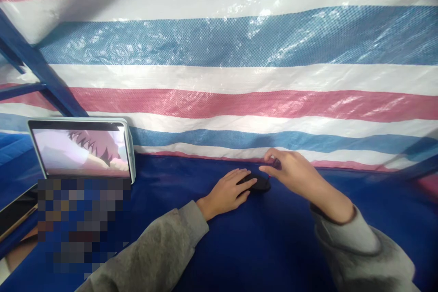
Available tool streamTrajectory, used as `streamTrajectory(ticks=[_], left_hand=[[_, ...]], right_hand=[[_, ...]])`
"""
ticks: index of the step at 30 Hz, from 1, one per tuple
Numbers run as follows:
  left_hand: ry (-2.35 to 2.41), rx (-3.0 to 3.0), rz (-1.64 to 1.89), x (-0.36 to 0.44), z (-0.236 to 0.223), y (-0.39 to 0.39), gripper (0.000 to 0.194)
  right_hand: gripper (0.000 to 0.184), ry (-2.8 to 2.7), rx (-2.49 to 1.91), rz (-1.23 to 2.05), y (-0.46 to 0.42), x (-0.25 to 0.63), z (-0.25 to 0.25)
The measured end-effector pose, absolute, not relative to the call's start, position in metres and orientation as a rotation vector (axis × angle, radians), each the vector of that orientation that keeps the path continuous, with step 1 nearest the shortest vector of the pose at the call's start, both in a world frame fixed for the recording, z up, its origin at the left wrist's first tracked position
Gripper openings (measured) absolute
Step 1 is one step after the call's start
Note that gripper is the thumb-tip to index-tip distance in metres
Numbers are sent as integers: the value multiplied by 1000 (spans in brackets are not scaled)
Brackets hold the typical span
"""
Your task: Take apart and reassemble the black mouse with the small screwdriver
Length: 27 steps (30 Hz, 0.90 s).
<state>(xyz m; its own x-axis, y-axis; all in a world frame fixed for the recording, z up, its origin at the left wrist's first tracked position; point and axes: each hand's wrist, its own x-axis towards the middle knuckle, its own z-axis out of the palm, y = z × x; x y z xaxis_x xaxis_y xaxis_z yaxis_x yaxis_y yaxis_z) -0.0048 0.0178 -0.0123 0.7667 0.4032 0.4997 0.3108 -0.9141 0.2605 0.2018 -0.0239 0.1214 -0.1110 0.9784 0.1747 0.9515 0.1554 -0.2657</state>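
Observation:
Fingers of my left hand [228,192] are closed around the near end of a flat, rounded black object [260,183] lying on the dark blue surface [219,246]. Its exact kind I cannot make out. Just to the right and slightly above, my right hand [289,169] is bent at the wrist, thumb and fingertips curled in a pinch. Between them shows a small dark piece [276,163], mostly hidden by the fingers. A tiny red spot is visible by the thumb tip, over the black object's right end.
A tablet [80,150] in a pale case stands at the left, playing an animated picture. Below it is a pixelated patch, with a phone-like dark slab [18,212] beside it. A striped plastic sheet [239,77] hangs behind; blue metal bars [51,73] frame the left.

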Motion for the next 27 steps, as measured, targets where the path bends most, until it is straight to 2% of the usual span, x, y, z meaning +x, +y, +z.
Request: streamTrajectory(ticks=[5,12,16,19,23,27], left_hand=[[567,2781,835,-5,-14,18,42],[620,2738,730,-5,-9,16,59],[698,2719,707,-5,-6,14,55],[734,2696,716,-5,-5,13,52],[781,2532,811,-6,-2,13,46],[839,2345,888,-7,1,16,35]], right_hand=[[13,-2086,-1805,240,-28,207,131],[32,-1813,-1725,418,-43,228,136],[40,-1604,-1803,367,-50,228,108],[37,-1506,-1870,266,-48,224,74],[37,-1389,-1908,304,-43,218,28],[38,-1418,-1933,353,-42,209,4]])
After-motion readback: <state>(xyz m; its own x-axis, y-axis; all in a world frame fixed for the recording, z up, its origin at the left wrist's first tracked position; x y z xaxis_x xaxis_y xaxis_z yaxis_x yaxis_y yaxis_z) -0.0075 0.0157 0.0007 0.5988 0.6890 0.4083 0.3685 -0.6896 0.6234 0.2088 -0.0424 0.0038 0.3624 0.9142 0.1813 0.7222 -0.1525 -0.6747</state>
